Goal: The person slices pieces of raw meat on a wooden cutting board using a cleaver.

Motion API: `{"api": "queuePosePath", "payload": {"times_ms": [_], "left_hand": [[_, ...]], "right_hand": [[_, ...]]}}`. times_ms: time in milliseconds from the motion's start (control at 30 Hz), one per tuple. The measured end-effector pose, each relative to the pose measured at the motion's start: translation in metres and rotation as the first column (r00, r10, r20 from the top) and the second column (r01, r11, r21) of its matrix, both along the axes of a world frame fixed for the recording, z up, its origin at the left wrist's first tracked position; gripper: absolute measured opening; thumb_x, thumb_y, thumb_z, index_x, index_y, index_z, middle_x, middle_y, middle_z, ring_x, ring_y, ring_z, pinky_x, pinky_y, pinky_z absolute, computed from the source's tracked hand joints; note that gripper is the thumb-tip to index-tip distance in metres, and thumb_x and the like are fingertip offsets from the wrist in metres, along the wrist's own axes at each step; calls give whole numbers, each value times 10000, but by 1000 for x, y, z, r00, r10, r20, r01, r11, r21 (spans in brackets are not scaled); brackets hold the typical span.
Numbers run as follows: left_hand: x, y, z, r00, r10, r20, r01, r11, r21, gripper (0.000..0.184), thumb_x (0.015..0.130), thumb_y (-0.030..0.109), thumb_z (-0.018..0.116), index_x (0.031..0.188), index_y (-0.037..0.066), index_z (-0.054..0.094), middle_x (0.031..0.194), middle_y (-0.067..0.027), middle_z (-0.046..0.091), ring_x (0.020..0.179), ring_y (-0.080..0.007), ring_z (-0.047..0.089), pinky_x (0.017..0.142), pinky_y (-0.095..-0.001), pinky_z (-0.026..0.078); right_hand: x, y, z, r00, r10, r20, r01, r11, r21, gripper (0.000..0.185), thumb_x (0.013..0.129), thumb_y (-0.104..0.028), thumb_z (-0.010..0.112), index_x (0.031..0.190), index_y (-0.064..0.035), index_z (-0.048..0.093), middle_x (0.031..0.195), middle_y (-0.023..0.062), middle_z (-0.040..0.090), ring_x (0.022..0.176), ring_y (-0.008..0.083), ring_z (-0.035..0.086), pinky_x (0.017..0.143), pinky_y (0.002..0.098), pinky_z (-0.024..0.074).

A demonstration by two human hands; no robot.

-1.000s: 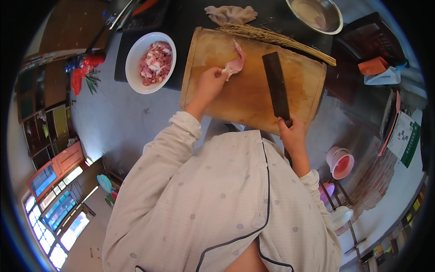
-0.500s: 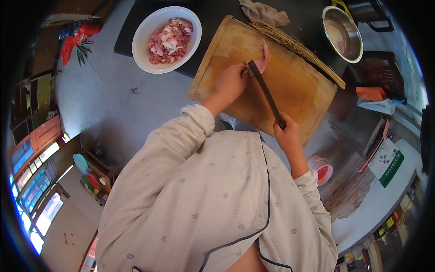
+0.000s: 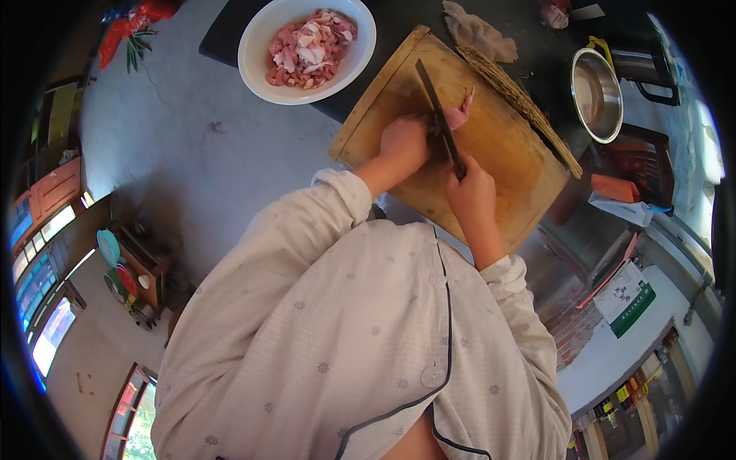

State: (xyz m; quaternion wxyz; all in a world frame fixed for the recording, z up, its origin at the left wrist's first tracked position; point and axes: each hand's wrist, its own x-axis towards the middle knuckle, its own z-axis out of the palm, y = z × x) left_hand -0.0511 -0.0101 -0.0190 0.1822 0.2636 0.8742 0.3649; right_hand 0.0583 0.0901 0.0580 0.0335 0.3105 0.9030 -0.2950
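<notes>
A wooden cutting board (image 3: 521, 180) lies tilted on the dark table. On it, my left hand (image 3: 405, 143) is closed on one end of a piece of raw meat (image 3: 458, 116). My right hand (image 3: 471, 192) grips the handle of a cleaver (image 3: 435, 105). The blade stands edge-on across the meat, close to the fingertips of my left hand, which are partly hidden. To the left of the board, a white bowl (image 3: 252, 54) holds cut raw meat (image 3: 310, 50).
Along the board's far edge lies a bundle of dry stalks (image 3: 521, 100), with a crumpled cloth (image 3: 479, 32) beyond it. A steel bowl (image 3: 596, 96) stands at the right, near a dark pot (image 3: 648, 73).
The cleaver has swung from the board's right part over to the meat, edge-on. My hands have come closer together. The view has turned, so the board looks more tilted.
</notes>
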Motion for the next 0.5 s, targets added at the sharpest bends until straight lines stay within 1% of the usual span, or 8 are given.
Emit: {"api": "queuePosePath", "payload": {"times_ms": [100, 200, 300, 367, 433, 500], "left_hand": [[-2, 0, 4, 999, 31, 6, -32, 996, 78, 169, 796, 185, 637, 934, 104, 691, 902, -136, 678, 893, -360, 638, 756, -469, 509], [0, -4, 2, 998, -58, -9, 58, 997, 45, 160, 802, 198, 630, 910, 91, 683, 892, -141, 680, 874, -371, 639, 733, -476, 506], [2, -4, 4, 995, -96, 7, 95, 994, 60, 150, 804, 193, 628, 895, 84, 677, 872, -147, 677, 856, -374, 640, 714, -477, 506], [-1, -3, 12, 993, -94, 71, 89, 994, 67, 143, 806, 192, 627, 882, 80, 672, 863, -151, 673, 852, -375, 640, 712, -475, 507], [-1, -6, 11, 991, -90, 101, 84, 994, 64, 136, 805, 189, 627, 869, 77, 670, 855, -156, 670, 849, -375, 640, 710, -473, 508], [0, -7, 6, 991, -92, 102, 87, 995, 56, 128, 802, 184, 629, 857, 75, 669, 850, -161, 667, 847, -374, 641, 708, -473, 509]], "right_hand": [[37, 5, -1, 999, -12, 49, 14, 999, -32, 277, 834, -145, 610, 1074, -25, 678, 801, 254, 655, 769, 429, 652, 688, 456, 519], [59, -8, 10, 993, -72, 92, 72, 997, 5, 271, 831, -147, 610, 1058, -15, 676, 779, 250, 650, 748, 431, 650, 681, 459, 514], [35, -8, 8, 983, -61, 172, 61, 998, 5, 302, 809, -166, 611, 1084, -60, 679, 903, 253, 679, 874, 442, 645, 768, 496, 522], [3, -5, -6, 990, -30, 135, 25, 999, 38, 289, 816, -170, 609, 1071, -52, 679, 881, 261, 675, 859, 451, 643, 759, 498, 519], [-48, -11, 12, 989, -74, 132, 77, 997, -18, 264, 833, -176, 593, 1043, -40, 677, 861, 275, 665, 858, 463, 637, 755, 494, 517], [-55, -4, 9, 991, -104, 89, 111, 991, -76, 260, 838, -178, 590, 1032, -28, 676, 859, 281, 662, 860, 463, 639, 753, 485, 519]]}}
